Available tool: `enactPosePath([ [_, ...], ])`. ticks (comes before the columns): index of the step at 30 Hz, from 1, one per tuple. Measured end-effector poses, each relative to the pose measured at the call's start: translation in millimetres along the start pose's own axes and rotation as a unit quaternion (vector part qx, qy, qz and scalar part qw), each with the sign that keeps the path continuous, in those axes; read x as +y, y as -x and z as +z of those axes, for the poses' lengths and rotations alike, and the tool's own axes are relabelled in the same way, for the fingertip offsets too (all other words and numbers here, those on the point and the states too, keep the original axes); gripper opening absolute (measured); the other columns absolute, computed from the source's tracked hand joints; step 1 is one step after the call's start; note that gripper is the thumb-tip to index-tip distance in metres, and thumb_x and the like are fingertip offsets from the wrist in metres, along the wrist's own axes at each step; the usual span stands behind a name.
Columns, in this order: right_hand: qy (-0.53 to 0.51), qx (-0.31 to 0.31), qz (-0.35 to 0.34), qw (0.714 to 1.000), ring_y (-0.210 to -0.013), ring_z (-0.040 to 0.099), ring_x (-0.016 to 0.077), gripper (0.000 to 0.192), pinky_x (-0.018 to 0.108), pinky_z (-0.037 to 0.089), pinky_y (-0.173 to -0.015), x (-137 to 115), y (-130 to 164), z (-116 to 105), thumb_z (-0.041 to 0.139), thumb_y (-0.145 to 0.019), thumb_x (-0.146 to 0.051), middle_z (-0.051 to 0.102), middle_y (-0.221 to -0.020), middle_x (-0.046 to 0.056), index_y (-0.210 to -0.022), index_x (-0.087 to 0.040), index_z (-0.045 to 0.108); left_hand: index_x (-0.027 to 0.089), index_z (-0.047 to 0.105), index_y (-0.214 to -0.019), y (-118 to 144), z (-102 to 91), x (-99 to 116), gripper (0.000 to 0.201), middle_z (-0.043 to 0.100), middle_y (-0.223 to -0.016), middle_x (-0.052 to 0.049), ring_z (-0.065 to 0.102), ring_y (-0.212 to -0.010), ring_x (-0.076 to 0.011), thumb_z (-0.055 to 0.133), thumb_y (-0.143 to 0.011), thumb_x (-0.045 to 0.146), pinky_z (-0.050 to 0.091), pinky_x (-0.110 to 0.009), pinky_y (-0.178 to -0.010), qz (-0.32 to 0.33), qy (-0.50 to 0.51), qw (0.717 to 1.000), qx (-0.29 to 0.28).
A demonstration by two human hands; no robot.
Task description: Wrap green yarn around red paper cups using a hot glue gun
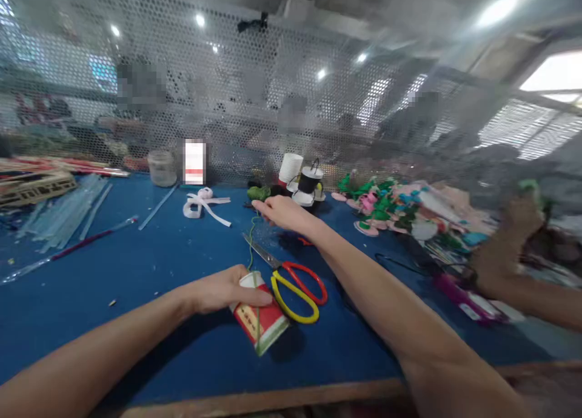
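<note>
My left hand (227, 289) grips a small red and white box (260, 322) that lies tilted on the blue table (150, 266). A thin green string (251, 248) runs from the box up to my right hand (282, 213), which is stretched far forward and pinches the string near a green bundle (258, 193). Scissors (291, 281) with one red and one yellow handle lie just right of the box, blades pointing away from me.
Spools (307, 181) and a white cup (290, 166) stand by the mesh screen (254, 102). A white ribbon bow (202, 202), a jar (162, 167) and clear strips (68, 215) sit left. Coloured pieces (400, 209) pile up right, where another person's hand (522, 224) works.
</note>
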State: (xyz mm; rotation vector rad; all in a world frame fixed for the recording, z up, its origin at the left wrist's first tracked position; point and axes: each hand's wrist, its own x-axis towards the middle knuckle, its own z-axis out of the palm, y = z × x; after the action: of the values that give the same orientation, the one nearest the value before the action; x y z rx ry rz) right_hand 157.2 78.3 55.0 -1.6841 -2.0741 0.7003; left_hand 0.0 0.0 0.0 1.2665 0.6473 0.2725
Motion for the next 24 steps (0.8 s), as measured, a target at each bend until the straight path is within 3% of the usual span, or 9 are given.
enactPosePath([
  [2,-0.038,-0.066,0.009,0.997,-0.048,0.056,0.0095,0.049,0.019,0.042,-0.046,6,27,4,0.033,-0.086,-0.053,0.06,-0.061,0.005,-0.066,-0.013,0.054,0.012,0.06,-0.055,1,0.7,1,0.041,0.057,-0.051,0.004,0.045,-0.043,-0.0045,0.072,-0.051,0.052,0.037,-0.016,-0.047,0.01,-0.039,0.999,-0.014],
  [5,-0.146,-0.222,0.035,0.964,-0.05,0.056,0.0111,0.06,0.022,0.044,-0.048,13,60,15,0.029,-0.082,-0.061,0.063,-0.064,0.006,-0.098,-0.011,0.057,0.012,0.063,-0.061,0,1.7,0,0.038,0.058,-0.053,0.002,0.048,-0.048,-0.0067,0.068,-0.059,0.05,0.04,-0.018,-0.051,0.027,-0.09,0.995,-0.035],
  [7,-0.193,-0.248,0.006,0.949,-0.058,0.057,0.0109,0.06,0.022,0.045,-0.055,15,72,25,0.028,-0.083,-0.06,0.065,-0.074,0.007,-0.107,-0.013,0.057,0.012,0.064,-0.066,0,2.8,-1,0.036,0.061,-0.058,0.0,0.051,-0.051,-0.0085,0.066,-0.063,0.048,0.042,-0.019,-0.055,0.04,-0.108,0.992,-0.047],
  [10,-0.259,-0.259,-0.007,0.93,-0.076,0.058,0.0122,0.057,0.022,0.044,-0.064,11,71,41,0.025,-0.087,-0.053,0.065,-0.09,0.009,-0.101,-0.013,0.063,0.013,0.066,-0.072,0,5.6,-2,0.033,0.065,-0.065,-0.002,0.055,-0.058,-0.011,0.065,-0.066,0.045,0.045,-0.022,-0.061,0.053,-0.101,0.991,-0.073],
  [13,-0.309,-0.201,0.01,0.929,-0.085,0.058,0.0134,0.056,0.022,0.045,-0.068,7,47,48,0.026,-0.089,-0.049,0.064,-0.099,0.012,-0.095,-0.009,0.064,0.013,0.068,-0.074,2,8.0,-1,0.032,0.067,-0.065,-0.002,0.058,-0.058,-0.0123,0.063,-0.069,0.044,0.047,-0.022,-0.061,0.043,-0.091,0.99,-0.094],
  [15,-0.308,-0.12,0.007,0.944,-0.08,0.06,0.0123,0.054,0.022,0.047,-0.067,8,22,43,0.024,-0.09,-0.048,0.064,-0.102,0.014,-0.1,-0.008,0.06,0.013,0.069,-0.073,3,8.3,0,0.031,0.067,-0.063,-0.002,0.059,-0.056,-0.0122,0.063,-0.069,0.043,0.048,-0.022,-0.059,0.032,-0.086,0.991,-0.096],
  [17,-0.234,-0.015,-0.007,0.972,-0.072,0.061,0.0113,0.056,0.022,0.049,-0.063,11,-7,33,0.022,-0.09,-0.05,0.065,-0.099,0.013,-0.101,-0.008,0.059,0.013,0.07,-0.072,3,7.6,0,0.03,0.067,-0.06,-0.001,0.058,-0.054,-0.0115,0.064,-0.068,0.043,0.048,-0.021,-0.059,0.024,-0.084,0.992,-0.088],
  [20,-0.183,0.056,-0.01,0.981,-0.072,0.061,0.0123,0.057,0.024,0.048,-0.064,18,-48,15,0.022,-0.089,-0.051,0.064,-0.099,0.013,-0.099,-0.009,0.058,0.014,0.07,-0.071,2,5.4,0,0.031,0.067,-0.059,0.0,0.057,-0.052,-0.0103,0.066,-0.066,0.044,0.047,-0.02,-0.059,0.018,-0.078,0.994,-0.077],
  [24,-0.095,0.15,-0.035,0.984,-0.087,0.06,0.018,0.052,0.027,0.045,-0.074,21,-82,3,0.031,-0.086,-0.053,0.065,-0.097,0.01,-0.088,-0.012,0.062,0.014,0.07,-0.067,1,1.0,0,0.033,0.066,-0.059,0.002,0.056,-0.052,-0.0084,0.069,-0.061,0.047,0.047,-0.018,-0.06,0.014,-0.067,0.996,-0.056],
])
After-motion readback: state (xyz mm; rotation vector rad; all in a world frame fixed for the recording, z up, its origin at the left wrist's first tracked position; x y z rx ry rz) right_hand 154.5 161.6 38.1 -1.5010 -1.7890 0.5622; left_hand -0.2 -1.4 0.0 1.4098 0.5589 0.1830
